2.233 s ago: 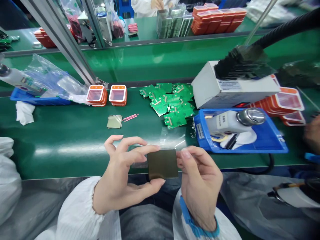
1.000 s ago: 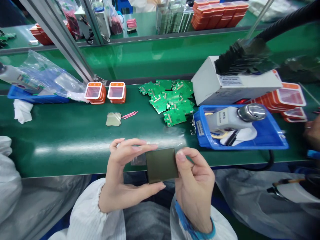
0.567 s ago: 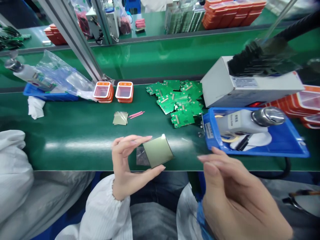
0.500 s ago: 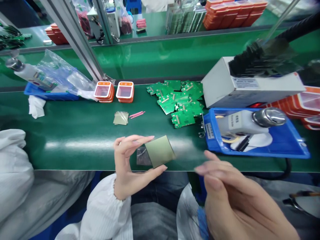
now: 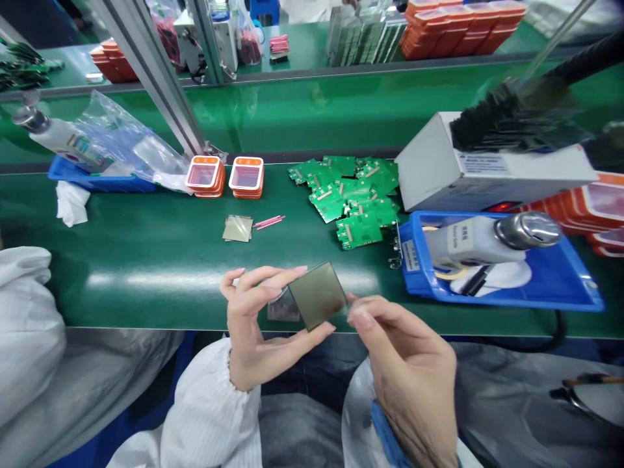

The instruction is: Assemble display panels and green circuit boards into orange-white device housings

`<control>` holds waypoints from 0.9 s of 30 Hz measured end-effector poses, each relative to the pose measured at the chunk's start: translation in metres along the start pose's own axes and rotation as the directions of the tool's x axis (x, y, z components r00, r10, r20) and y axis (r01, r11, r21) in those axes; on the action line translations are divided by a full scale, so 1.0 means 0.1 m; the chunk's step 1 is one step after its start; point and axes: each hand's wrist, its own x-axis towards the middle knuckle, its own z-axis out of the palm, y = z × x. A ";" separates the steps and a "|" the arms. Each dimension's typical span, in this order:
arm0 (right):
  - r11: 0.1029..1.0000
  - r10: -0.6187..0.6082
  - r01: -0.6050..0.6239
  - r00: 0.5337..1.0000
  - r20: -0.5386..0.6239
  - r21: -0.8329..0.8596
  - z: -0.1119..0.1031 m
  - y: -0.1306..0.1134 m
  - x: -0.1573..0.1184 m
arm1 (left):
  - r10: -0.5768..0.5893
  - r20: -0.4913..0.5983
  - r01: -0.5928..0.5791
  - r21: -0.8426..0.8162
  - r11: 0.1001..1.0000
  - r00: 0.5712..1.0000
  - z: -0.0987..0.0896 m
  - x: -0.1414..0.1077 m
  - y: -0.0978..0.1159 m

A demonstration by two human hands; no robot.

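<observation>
My left hand [image 5: 266,325] holds a square grey-green panel [image 5: 318,296] by its edges, tilted, above the table's front edge. At the panel's right corner, my right hand [image 5: 407,361] has thumb and forefinger pinched together; whatever lies between them is too small to make out. A clear film piece [image 5: 283,309] lies on the table behind the panel, partly hidden by it. Farther back are a small stack of square panels [image 5: 237,229] and several pink strips [image 5: 270,223].
Green circuit boards [image 5: 361,224] are heaped at the middle back. Two stacks of orange-rimmed boxes [image 5: 246,177] stand left of them. On the right, a blue tray [image 5: 550,286] holds a bottle, before a white box [image 5: 526,179]. Another person's sleeve [image 5: 24,292] is at far left.
My right hand has moved left and up to the panel's right corner. The panel has shifted slightly right and looks darker.
</observation>
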 end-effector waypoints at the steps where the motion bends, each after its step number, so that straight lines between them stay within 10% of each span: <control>1: 0.999 -0.031 0.030 0.998 -0.055 -0.024 0.02 0.01 -0.01 | 0.007 0.002 -0.007 0.016 1.000 1.000 0.00 0.00 0.00; 7: 0.971 -0.199 0.159 0.952 -0.234 -0.178 0.06 0.07 -0.03 | 0.001 0.016 -0.003 0.083 0.997 1.000 0.00 -0.01 -0.03; 16: 0.995 0.084 -0.080 0.994 -0.076 0.051 -0.04 0.06 0.07 | -0.007 0.007 0.006 0.039 0.999 1.000 0.01 0.00 -0.03; 27: 0.995 0.102 -0.102 0.992 -0.068 0.000 0.03 0.03 0.08 | 0.014 -0.002 -0.014 0.071 0.997 1.000 0.00 -0.01 -0.04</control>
